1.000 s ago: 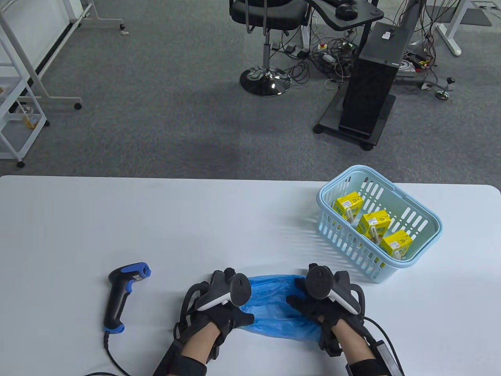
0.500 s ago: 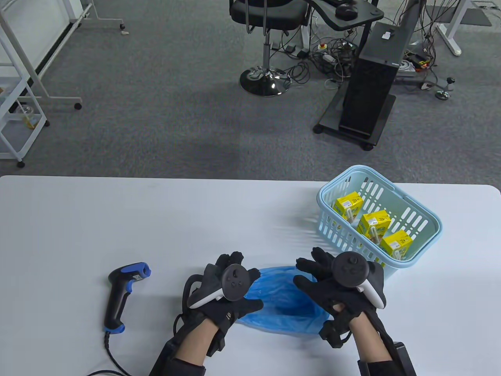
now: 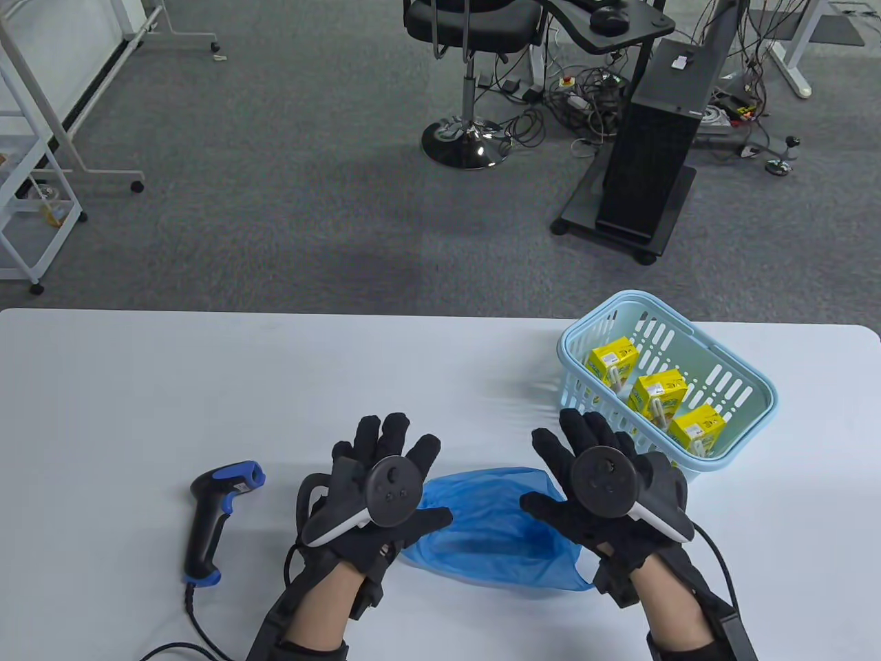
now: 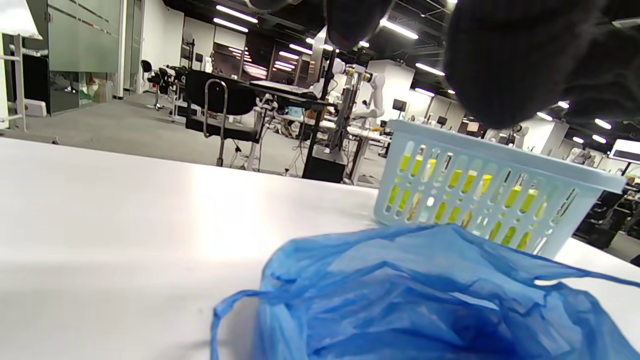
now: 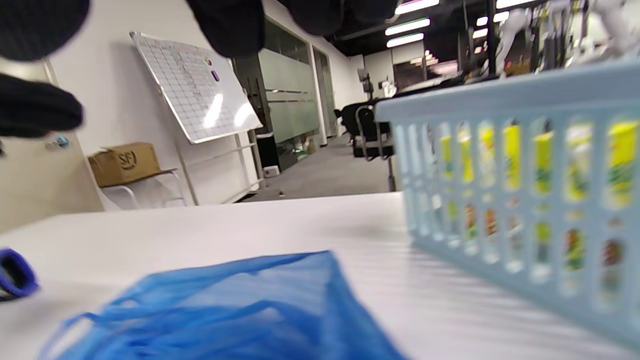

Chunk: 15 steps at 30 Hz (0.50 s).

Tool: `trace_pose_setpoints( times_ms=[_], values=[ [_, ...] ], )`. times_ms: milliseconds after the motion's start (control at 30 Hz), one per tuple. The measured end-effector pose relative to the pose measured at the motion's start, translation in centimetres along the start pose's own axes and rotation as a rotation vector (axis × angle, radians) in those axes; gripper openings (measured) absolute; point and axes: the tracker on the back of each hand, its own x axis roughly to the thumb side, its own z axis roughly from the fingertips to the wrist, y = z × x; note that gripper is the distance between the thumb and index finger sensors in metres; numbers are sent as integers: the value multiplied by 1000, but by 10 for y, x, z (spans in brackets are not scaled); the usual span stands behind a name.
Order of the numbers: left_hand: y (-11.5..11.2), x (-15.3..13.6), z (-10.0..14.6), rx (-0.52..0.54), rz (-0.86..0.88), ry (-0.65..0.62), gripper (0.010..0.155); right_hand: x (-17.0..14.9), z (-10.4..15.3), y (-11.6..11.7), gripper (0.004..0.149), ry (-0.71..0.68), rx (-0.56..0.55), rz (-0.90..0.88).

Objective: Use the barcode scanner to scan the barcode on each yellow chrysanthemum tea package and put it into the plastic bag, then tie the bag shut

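Two gloved hands hover over the near edge of the white table [image 3: 206,372], one on each side of a crumpled blue plastic bag [image 3: 492,533] that lies flat between them. On the left hand [image 3: 375,506] the fingers are straight and fanned wide, gripping nothing, with the thumb reaching toward the bag's left edge; whether it touches the plastic I cannot tell. The right hand [image 3: 606,499] is spread the same way, fingers stretched out toward the basket and empty, its thumb over the bag's right side. Each hand carries a dark round tracker on its back. A pale blue slotted basket [image 3: 747,396] stands near the right hand, at the far right of the table, and three yellow chrysanthemum tea packages [image 3: 659,392] stand inside it in a diagonal row. From the left wrist view, the yellow shows through the basket's slots just behind the bag's rumpled folds [image 4: 425,295]. Well apart to the left lies the barcode scanner [image 3: 217,509], black with a blue head, on its side, its cable trailing off the near edge.
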Motion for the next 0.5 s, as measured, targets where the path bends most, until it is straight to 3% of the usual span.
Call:
trace_pose_setpoints(
  times_ms=[133, 267, 367, 500],
  values=[
    [-6, -3, 1, -6, -64, 11, 101, -19, 5, 8, 94, 21, -27, 64],
    [-5, -12, 4, 43, -69, 52, 104, -23, 9, 0, 95, 22, -67, 18],
    [-5, -32, 9, 46, -55, 138, 104, -20, 12, -2, 96, 12, -62, 7],
    [-17, -81, 22, -8, -171, 281, 103, -18, 12, -2, 95, 2, -52, -2]
  ],
)
